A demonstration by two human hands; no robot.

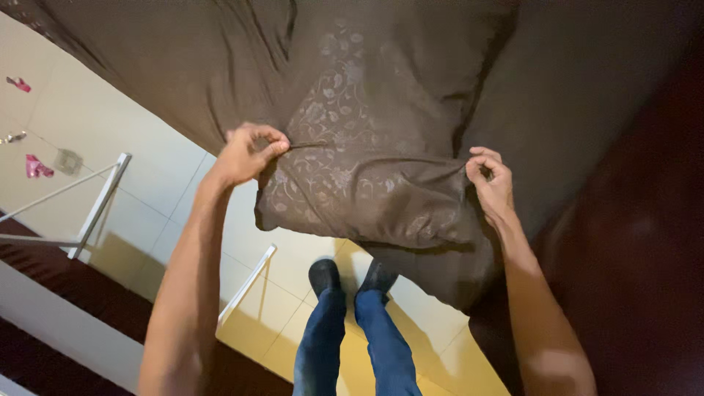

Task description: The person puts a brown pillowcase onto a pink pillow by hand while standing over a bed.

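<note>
the left hand and the right hand each pinch one side of a brown pillow, fingers clenched on a fold of its cover at the near edge. the pillow hangs at the edge of the bed, above the tiled floor and the person's black shoes. status: the cover appears fully drawn over the filling; the near edge is bunched and creased between the two grips, so smoothing and squaring seem outstanding. whether the opening is closed cannot be determined. materials: the cover is a soft matte woven fabric with a paler floral and vine pattern on its central panel; the bedspread is plain brown cloth lying in loose folds. the floor is glossy pale tile. a white metal frame stands at left.
</note>
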